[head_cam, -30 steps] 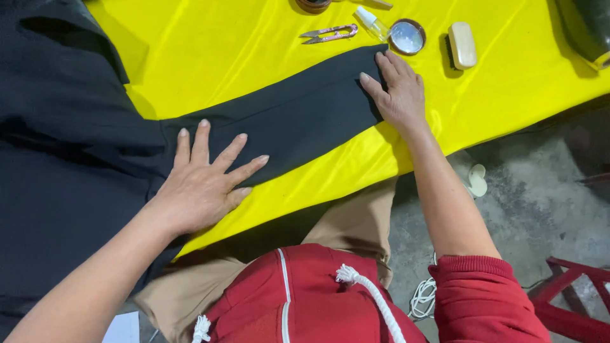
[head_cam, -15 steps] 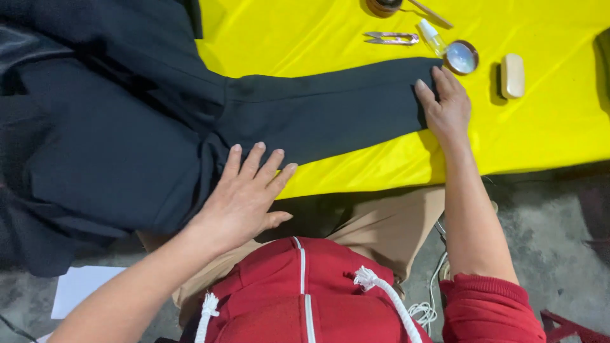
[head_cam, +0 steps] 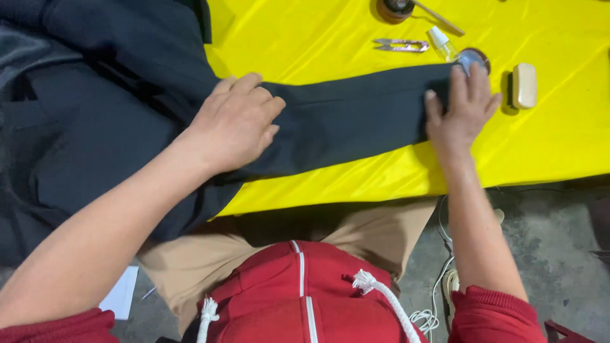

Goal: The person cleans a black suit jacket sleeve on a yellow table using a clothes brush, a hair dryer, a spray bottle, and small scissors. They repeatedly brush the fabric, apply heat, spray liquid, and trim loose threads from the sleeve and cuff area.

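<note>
A yellow cloth [head_cam: 356, 38] covers the table, with a dark jacket [head_cam: 95, 127] spread over its left side and its sleeve [head_cam: 356, 121] stretched rightward. The left hand [head_cam: 235, 124] rests loosely curled on the sleeve's upper part; the right hand [head_cam: 460, 111] presses flat, fingers spread, on the cuff. Beyond lie a pale block [head_cam: 525, 85], snips [head_cam: 400, 45] and a small bottle [head_cam: 441, 43].

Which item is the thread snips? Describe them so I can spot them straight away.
Start at the yellow cloth covering the table, then go just beyond the dark sleeve toward the far edge. The thread snips lie flat there, left of the small bottle: the only slim, silvery metal thing.
</note>
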